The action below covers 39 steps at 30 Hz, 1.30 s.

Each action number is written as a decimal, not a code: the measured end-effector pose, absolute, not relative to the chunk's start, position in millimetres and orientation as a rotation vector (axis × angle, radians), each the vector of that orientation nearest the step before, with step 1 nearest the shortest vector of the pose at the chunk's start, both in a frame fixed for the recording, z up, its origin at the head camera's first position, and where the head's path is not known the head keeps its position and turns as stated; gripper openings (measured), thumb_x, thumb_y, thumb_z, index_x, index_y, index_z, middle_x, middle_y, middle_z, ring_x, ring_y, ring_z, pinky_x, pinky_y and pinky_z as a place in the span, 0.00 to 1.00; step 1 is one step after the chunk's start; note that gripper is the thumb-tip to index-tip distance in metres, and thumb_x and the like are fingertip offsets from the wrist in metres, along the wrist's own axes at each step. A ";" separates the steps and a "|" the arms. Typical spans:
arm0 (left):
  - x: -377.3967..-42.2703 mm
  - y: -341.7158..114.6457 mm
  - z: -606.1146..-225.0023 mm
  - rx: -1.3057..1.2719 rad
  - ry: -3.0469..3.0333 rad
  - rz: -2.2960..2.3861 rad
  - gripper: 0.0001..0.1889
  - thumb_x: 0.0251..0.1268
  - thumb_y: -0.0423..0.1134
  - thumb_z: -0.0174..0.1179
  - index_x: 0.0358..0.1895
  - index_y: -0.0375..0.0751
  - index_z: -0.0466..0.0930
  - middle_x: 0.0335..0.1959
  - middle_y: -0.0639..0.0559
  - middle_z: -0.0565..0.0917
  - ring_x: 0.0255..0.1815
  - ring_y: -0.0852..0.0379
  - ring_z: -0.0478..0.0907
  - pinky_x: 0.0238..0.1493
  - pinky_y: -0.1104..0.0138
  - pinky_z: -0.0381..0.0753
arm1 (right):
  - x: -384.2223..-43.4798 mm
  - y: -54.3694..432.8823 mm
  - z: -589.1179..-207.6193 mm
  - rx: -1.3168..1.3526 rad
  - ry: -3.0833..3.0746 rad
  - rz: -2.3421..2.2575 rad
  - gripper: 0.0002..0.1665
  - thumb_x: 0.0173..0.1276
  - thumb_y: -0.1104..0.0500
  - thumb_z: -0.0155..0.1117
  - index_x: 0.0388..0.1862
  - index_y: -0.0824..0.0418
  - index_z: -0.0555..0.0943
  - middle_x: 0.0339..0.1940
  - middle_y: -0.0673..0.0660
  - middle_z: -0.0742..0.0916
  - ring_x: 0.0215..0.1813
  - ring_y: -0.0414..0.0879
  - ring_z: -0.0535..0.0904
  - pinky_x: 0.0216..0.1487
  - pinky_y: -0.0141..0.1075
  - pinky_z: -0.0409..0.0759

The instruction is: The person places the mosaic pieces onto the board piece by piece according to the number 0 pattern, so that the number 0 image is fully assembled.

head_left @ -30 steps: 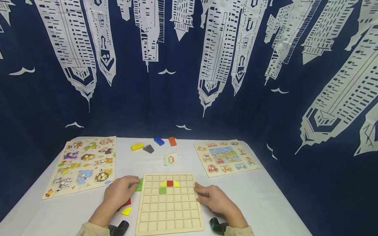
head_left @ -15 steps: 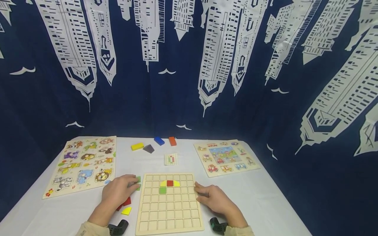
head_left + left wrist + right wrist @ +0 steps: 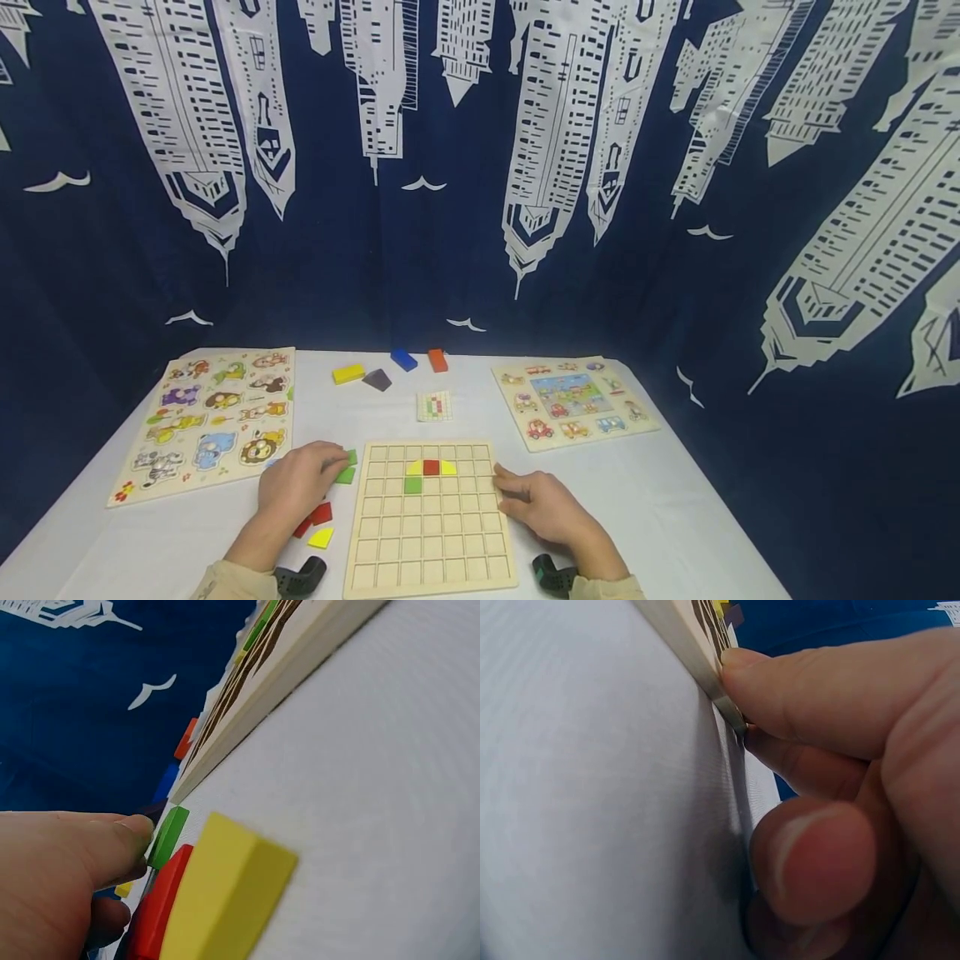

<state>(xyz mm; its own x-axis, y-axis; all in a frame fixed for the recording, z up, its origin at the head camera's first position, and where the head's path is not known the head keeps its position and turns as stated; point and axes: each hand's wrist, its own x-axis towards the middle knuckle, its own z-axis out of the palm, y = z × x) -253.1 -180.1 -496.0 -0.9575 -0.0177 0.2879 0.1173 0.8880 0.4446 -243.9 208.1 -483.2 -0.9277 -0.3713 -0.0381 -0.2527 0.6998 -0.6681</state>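
Left hand [image 3: 296, 479] touches green tiles [image 3: 346, 476], grip unclear; right hand [image 3: 549, 503], fingers relaxed, touches board [image 3: 432, 546] at right edge. Tile-picking seems underway, next needing a clean pinch.

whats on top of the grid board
On the grid board: a red square between two yellow pieces, plus a green square in the next row nearer the person. The right hand's fingertips hide a bit of rim; the underside is covered.
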 end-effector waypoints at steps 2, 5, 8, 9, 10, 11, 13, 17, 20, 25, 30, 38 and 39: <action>-255.5 -179.5 -496.7 -0.069 -2.764 -0.670 0.11 0.59 0.43 0.76 0.45 0.53 0.92 0.47 0.52 0.91 0.49 0.49 0.88 0.39 0.54 0.83 | -244.5 209.1 -483.4 -0.504 2.742 -1.033 0.26 0.67 0.53 0.70 0.63 0.55 0.84 0.73 0.51 0.78 0.76 0.53 0.71 0.74 0.57 0.64; -257.1 -178.1 -495.3 -0.061 -2.767 -0.666 0.12 0.58 0.43 0.76 0.46 0.54 0.92 0.48 0.52 0.91 0.49 0.50 0.87 0.38 0.55 0.82 | -245.9 210.1 -483.5 -0.486 2.746 -1.040 0.26 0.66 0.53 0.71 0.63 0.54 0.84 0.73 0.51 0.78 0.76 0.53 0.71 0.74 0.57 0.65; -256.1 -177.6 -492.4 -0.062 -2.782 -0.677 0.13 0.55 0.44 0.78 0.46 0.55 0.92 0.49 0.52 0.90 0.52 0.48 0.87 0.39 0.56 0.82 | -245.8 209.9 -483.5 -0.470 2.745 -1.050 0.26 0.66 0.52 0.71 0.63 0.54 0.84 0.73 0.51 0.78 0.76 0.53 0.71 0.74 0.58 0.64; -255.3 -177.6 -491.5 -0.059 -2.789 -0.682 0.14 0.55 0.45 0.78 0.46 0.55 0.92 0.50 0.52 0.90 0.53 0.47 0.87 0.39 0.55 0.82 | -245.6 209.8 -483.8 -0.467 2.741 -1.054 0.26 0.66 0.52 0.71 0.63 0.54 0.84 0.73 0.51 0.78 0.76 0.53 0.71 0.74 0.58 0.64; -254.7 -177.6 -490.8 -0.054 -2.796 -0.692 0.14 0.55 0.45 0.78 0.46 0.55 0.92 0.51 0.52 0.90 0.54 0.47 0.86 0.40 0.54 0.82 | -245.5 209.8 -484.1 -0.467 2.738 -1.056 0.26 0.66 0.53 0.71 0.63 0.54 0.84 0.73 0.51 0.78 0.76 0.53 0.71 0.74 0.58 0.64; -254.3 -177.6 -490.4 -0.046 -2.802 -0.706 0.14 0.55 0.46 0.78 0.46 0.55 0.92 0.51 0.52 0.90 0.55 0.46 0.86 0.40 0.54 0.82 | -245.4 209.8 -484.3 -0.460 2.734 -1.057 0.26 0.66 0.52 0.71 0.63 0.54 0.84 0.73 0.50 0.77 0.77 0.53 0.70 0.75 0.57 0.64; -254.2 -177.8 -490.5 -0.032 -2.812 -0.723 0.14 0.56 0.46 0.77 0.47 0.56 0.91 0.51 0.51 0.90 0.55 0.46 0.86 0.41 0.54 0.82 | -245.2 210.0 -484.9 -0.463 2.728 -1.058 0.26 0.67 0.53 0.70 0.63 0.54 0.84 0.73 0.50 0.77 0.77 0.53 0.70 0.75 0.58 0.63; -255.8 -179.1 -492.5 -0.001 -2.821 -0.739 0.14 0.57 0.45 0.76 0.48 0.55 0.91 0.49 0.51 0.91 0.51 0.48 0.86 0.37 0.59 0.79 | -244.8 209.3 -485.2 -0.469 2.722 -1.061 0.26 0.67 0.53 0.70 0.63 0.55 0.84 0.73 0.50 0.77 0.77 0.53 0.70 0.75 0.58 0.63; -257.2 -180.4 -493.8 -0.001 -2.823 -0.730 0.15 0.56 0.44 0.77 0.48 0.54 0.91 0.49 0.50 0.91 0.48 0.50 0.86 0.34 0.62 0.75 | -245.1 208.4 -485.6 -0.461 2.726 -1.056 0.26 0.67 0.52 0.70 0.63 0.54 0.84 0.73 0.50 0.77 0.77 0.53 0.70 0.75 0.58 0.63; -257.2 -181.2 -493.7 0.001 -2.823 -0.723 0.15 0.56 0.46 0.77 0.48 0.55 0.91 0.49 0.50 0.90 0.46 0.51 0.85 0.32 0.64 0.73 | -245.6 207.2 -485.7 -0.453 2.734 -1.056 0.26 0.66 0.52 0.71 0.63 0.54 0.84 0.73 0.51 0.78 0.77 0.53 0.71 0.74 0.58 0.64; -247.5 -171.3 -482.5 -0.034 -2.789 -0.749 0.14 0.56 0.49 0.76 0.46 0.57 0.91 0.50 0.51 0.90 0.46 0.49 0.86 0.29 0.65 0.73 | -244.5 206.9 -485.4 -0.469 2.726 -1.059 0.26 0.66 0.53 0.71 0.63 0.55 0.84 0.73 0.51 0.78 0.77 0.54 0.70 0.74 0.58 0.64; -209.9 -120.9 -463.5 -0.293 -2.789 -0.788 0.10 0.54 0.52 0.77 0.40 0.62 0.91 0.45 0.60 0.90 0.47 0.50 0.88 0.33 0.60 0.83 | -243.1 206.8 -484.0 -0.490 2.731 -1.054 0.27 0.64 0.54 0.72 0.63 0.56 0.84 0.73 0.52 0.78 0.76 0.54 0.71 0.74 0.57 0.64; -207.0 -115.4 -465.3 -0.329 -2.793 -0.775 0.09 0.54 0.51 0.77 0.39 0.62 0.91 0.43 0.61 0.90 0.45 0.52 0.89 0.31 0.62 0.82 | -243.6 206.9 -484.1 -0.493 2.738 -1.047 0.27 0.64 0.54 0.72 0.63 0.56 0.84 0.73 0.52 0.78 0.76 0.55 0.71 0.74 0.58 0.65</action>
<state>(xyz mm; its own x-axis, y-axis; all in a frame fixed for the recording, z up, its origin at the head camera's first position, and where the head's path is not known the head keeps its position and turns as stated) -207.0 -115.4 -465.3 -0.9499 0.1543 0.2717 0.2723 0.8354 0.4775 -243.6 206.9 -484.1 -0.9311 -0.3627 -0.0387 -0.2444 0.6991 -0.6720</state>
